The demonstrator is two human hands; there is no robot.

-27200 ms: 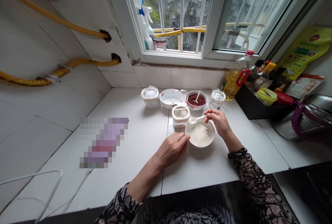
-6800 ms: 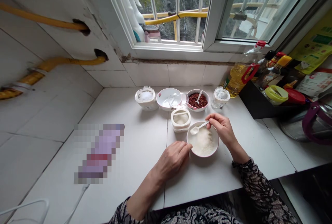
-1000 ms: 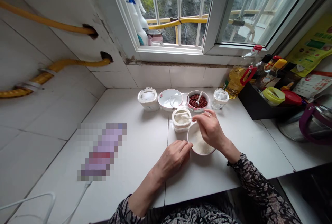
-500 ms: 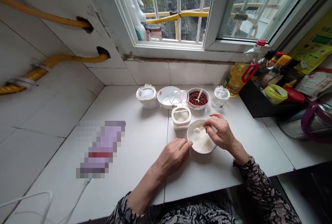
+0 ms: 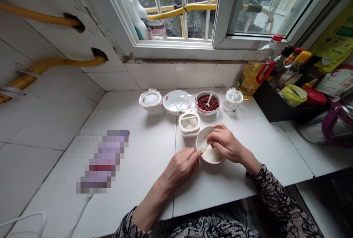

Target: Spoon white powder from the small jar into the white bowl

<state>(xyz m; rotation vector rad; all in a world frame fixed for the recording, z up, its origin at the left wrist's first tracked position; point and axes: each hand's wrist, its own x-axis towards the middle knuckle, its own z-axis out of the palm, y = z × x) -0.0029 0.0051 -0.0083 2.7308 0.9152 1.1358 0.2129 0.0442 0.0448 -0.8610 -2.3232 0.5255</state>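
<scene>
The right hand [image 5: 227, 144] pinches a small white spoon [image 5: 205, 146], its tip down among the white granules [image 5: 212, 156] in a white bowl [image 5: 202, 137], which sits in from the front edge of the table [image 5: 248, 157]. The left hand [image 5: 180, 168] has its fingers closed on the bowl's near rim. Just behind the bowl stands a tub of white powder [image 5: 189, 124], and along the table's back edge are a bowl of red beans [image 5: 208, 102], a white plate [image 5: 169, 102] under a clear lid [image 5: 186, 103], and a glass jar [image 5: 233, 99].
</scene>
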